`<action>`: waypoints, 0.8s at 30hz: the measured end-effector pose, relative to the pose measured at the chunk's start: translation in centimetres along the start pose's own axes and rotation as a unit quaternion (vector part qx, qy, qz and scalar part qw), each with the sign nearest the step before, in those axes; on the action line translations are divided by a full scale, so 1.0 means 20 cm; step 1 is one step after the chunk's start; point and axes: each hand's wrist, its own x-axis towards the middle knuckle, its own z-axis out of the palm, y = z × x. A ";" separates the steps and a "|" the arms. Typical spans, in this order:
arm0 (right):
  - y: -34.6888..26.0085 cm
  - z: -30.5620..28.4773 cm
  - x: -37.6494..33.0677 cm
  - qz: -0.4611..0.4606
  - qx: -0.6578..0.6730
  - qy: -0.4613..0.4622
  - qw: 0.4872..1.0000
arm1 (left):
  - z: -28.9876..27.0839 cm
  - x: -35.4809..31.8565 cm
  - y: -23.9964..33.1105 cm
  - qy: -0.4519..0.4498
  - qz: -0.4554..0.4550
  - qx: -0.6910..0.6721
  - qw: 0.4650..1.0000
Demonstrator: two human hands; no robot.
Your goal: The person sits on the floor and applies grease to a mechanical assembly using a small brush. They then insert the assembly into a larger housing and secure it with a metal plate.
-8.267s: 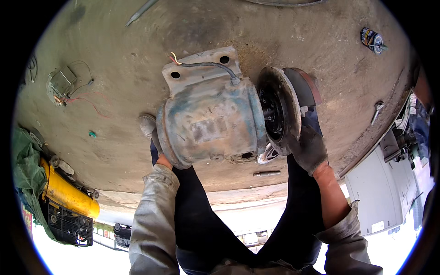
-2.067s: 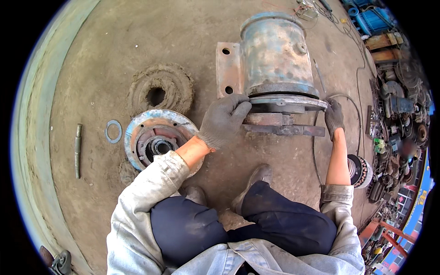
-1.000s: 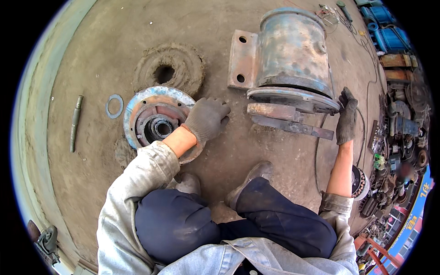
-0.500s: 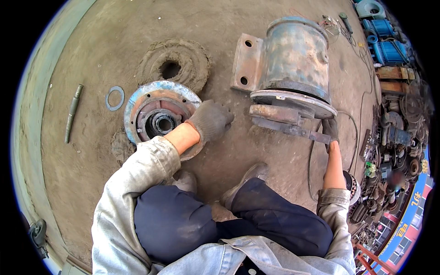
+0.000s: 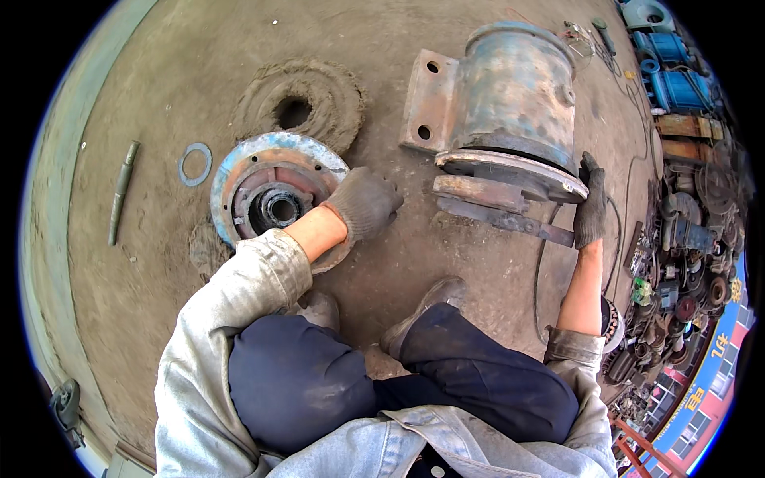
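My left hand (image 5: 365, 203), in a dark knit glove, is a closed fist at the right edge of a round flanged cover (image 5: 231, 187). The cover has worn blue paint and a greasy bore in its middle; what the fingers hold, if anything, is hidden. On the right lies a large rusty blue cylindrical housing (image 5: 516, 95). At its near end sit a round plate (image 5: 550, 177) and a flat metal bar (image 5: 510, 223). My gloved right hand (image 5: 590, 205) lies along the plate's right edge, fingers stretched forward.
Behind the cover is a mud-caked disc (image 5: 335, 92) with a centre hole. A flat ring (image 5: 186, 177) and a metal shaft (image 5: 123, 195) lie leftward. A dark cable (image 5: 541, 279) loops beside my right forearm. Heaped machine parts (image 5: 689, 215) line the far right.
My right hand has moved forward from near the bar's end to the plate's edge, and its fingers have straightened. My left hand stays almost in place at the cover.
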 end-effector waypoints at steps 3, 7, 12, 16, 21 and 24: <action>0.08 -0.03 -0.02 0.032 0.006 -0.040 0.999 | 0.05 -0.02 -0.02 0.000 0.013 0.007 1.000; 0.16 -0.05 -0.06 0.180 0.088 -0.023 0.979 | 0.06 -0.03 -0.03 0.003 0.013 0.003 1.000; 0.15 0.01 -0.08 0.318 0.054 0.024 0.946 | 0.10 -0.03 -0.05 -0.011 -0.002 0.043 0.999; 0.08 0.05 -0.14 0.369 0.025 0.018 0.929 | 0.10 -0.02 -0.05 -0.010 -0.006 0.046 0.999; 0.16 0.04 -0.13 0.369 0.062 0.028 0.927 | 0.12 0.01 -0.05 0.003 -0.009 0.043 0.999; 0.18 0.02 -0.13 0.336 0.069 0.037 0.938 | 0.14 0.02 -0.05 0.020 -0.007 0.039 0.999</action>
